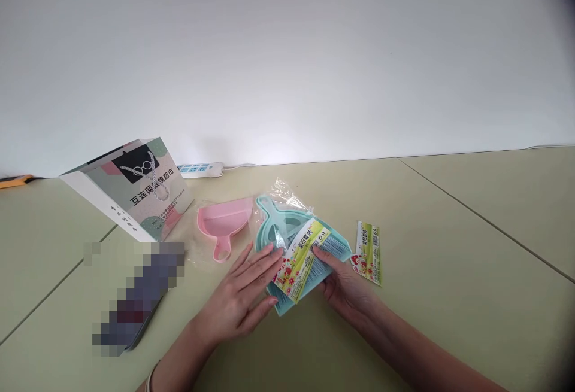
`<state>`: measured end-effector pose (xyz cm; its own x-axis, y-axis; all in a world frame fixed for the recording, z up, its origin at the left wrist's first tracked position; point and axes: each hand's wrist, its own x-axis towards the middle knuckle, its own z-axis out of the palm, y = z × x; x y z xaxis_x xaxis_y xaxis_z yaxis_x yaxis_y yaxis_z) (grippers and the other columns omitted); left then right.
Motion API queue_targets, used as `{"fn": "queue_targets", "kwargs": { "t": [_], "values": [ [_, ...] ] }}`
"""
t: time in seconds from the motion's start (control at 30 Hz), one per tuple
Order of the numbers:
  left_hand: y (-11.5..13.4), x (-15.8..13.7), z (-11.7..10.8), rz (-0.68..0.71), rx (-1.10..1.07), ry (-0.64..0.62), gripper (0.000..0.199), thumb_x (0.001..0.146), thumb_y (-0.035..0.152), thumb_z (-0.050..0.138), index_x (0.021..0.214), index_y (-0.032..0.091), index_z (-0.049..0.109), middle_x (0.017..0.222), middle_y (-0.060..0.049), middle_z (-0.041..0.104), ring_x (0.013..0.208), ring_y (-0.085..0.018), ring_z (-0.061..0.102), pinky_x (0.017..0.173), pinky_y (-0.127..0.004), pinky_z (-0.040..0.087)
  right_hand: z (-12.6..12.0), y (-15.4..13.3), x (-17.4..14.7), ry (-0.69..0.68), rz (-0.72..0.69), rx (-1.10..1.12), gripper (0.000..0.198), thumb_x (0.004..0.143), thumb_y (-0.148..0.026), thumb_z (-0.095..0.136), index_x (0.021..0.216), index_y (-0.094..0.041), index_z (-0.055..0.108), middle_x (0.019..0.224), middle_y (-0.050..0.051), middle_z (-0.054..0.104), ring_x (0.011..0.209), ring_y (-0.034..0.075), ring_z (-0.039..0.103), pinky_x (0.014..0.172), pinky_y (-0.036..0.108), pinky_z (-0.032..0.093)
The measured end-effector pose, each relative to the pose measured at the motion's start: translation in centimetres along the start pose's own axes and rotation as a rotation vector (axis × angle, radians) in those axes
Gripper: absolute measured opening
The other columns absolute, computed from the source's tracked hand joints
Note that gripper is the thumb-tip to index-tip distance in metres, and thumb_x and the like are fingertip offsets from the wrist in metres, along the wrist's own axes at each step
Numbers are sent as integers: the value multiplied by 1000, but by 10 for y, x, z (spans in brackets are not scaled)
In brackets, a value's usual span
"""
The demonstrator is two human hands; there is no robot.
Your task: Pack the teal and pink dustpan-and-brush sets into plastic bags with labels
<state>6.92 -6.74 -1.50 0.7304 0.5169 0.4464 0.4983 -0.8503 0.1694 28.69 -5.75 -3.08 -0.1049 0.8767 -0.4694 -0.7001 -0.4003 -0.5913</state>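
Gripping the teal dustpan set (287,242) from both sides, the left hand (242,296) and right hand (345,287) closed their fingers on its clear wrapper. It lay on the pale green table (449,296) before a white wall (287,51). One pink dustpan (223,224) and one paper bag (135,185) sat left of it; one loose label (368,252) lay right.

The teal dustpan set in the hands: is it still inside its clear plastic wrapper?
Partly in: crinkled clear wrapper covers the far end of the teal dustpan set, while left hand and right hand grip the near end.
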Motion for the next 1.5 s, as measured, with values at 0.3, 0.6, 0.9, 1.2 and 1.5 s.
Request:
{"fn": "queue_targets", "kwargs": {
  "t": [0.3, 0.6, 0.9, 1.2, 1.5],
  "values": [
    [13, 15, -1, -835, -762, 845, 42, 86, 30, 53, 127, 31, 46, 144, -4, 38, 134, -22, 33, 109, -40, 31, 1, -3, -2, 24, -58, 88, 37, 62, -17, 79, 95, -20, 63, 89, 1, 74, 82, 20, 71, 57, 22, 61],
    [5, 58, -3, -1164, -1534, 432, 49, 81, 48, 56, 123, 22, 54, 117, -8, 64, 103, -25, 62, 82, -34, 52, 4, 0, -8, -19, -61, 10, 37, 57, -20, 81, 90, -18, 64, 83, 1, 74, 73, 17, 70, 55, 21, 58],
    [23, 48, 7, -1004, -1485, 308, 102, 61, 18, 80, 143, 31, 21, 116, -9, 63, 106, -27, 61, 84, -36, 52, 6, 4, -9, -8, -107, -29, 37, 52, -28, 82, 83, -18, 65, 80, -1, 72, 72, 16, 67, 63, 26, 57],
    [8, 37, 3, -1010, -1437, 226, 82, 67, 24, 76, 136, 30, 31, 117, -10, 62, 103, -28, 63, 79, -35, 55, -10, -25, 4, 137, -281, -400, 46, 58, -39, 81, 94, -24, 56, 91, 1, 66, 84, 19, 64, 61, 27, 55],
    [1, 33, -2, -968, -1391, 147, 85, 67, 22, 76, 140, 28, 30, 118, -10, 62, 103, -28, 62, 81, -34, 53, -16, -48, 3, -164, 41, -581, 43, 68, -38, 75, 103, -20, 61, 89, 5, 72, 81, 22, 69, 71, 34, 55]
  ]
}}
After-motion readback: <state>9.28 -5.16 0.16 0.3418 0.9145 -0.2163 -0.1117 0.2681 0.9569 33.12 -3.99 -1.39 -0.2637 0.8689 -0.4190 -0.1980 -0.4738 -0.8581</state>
